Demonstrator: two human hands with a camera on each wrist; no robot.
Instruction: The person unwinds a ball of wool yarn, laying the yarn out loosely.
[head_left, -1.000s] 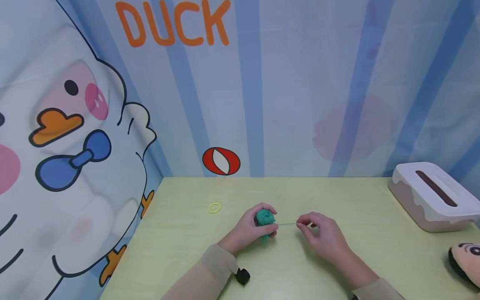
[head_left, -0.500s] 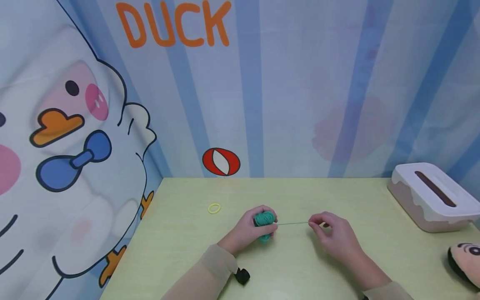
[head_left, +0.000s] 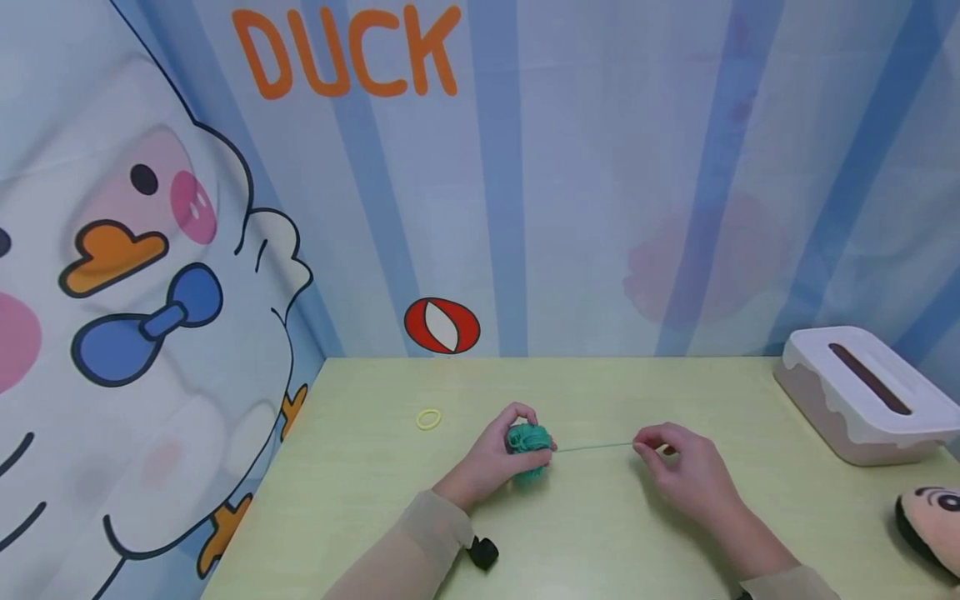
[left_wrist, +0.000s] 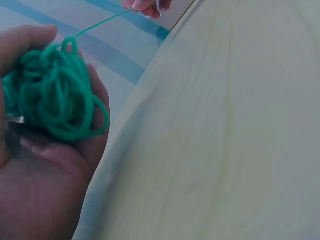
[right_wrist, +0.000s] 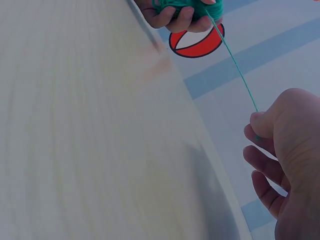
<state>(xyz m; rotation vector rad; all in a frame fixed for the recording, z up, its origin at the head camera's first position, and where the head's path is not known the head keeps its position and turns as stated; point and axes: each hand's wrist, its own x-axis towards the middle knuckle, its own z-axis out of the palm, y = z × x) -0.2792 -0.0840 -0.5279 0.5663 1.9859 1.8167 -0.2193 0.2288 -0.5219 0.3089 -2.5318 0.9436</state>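
A small bundle of green yarn (head_left: 529, 438) is held in my left hand (head_left: 491, 458), fingers and thumb curled round it. Loose loops of the bundle (left_wrist: 65, 95) show in the left wrist view. From it a thin strand (head_left: 596, 447) runs straight to the right. My right hand (head_left: 693, 471) pinches the strand's far end between thumb and forefinger. The right wrist view shows this pinch, a tiny bit of green poking out below the thumb of the right hand (right_wrist: 295, 135). Both hands are raised over the table.
A yellow ring (head_left: 428, 419) lies on the pale table (head_left: 360, 500) left of the hands. At the right stand a white-lidded tissue box (head_left: 862, 400) and a round plush-like thing (head_left: 933, 529), cut off by the frame. A duck-printed curtain (head_left: 570, 167) hangs behind.
My right hand has moved to the right, drawing out a longer strand of yarn. The left hand stays nearly in place, and the bundle has turned in its grip.
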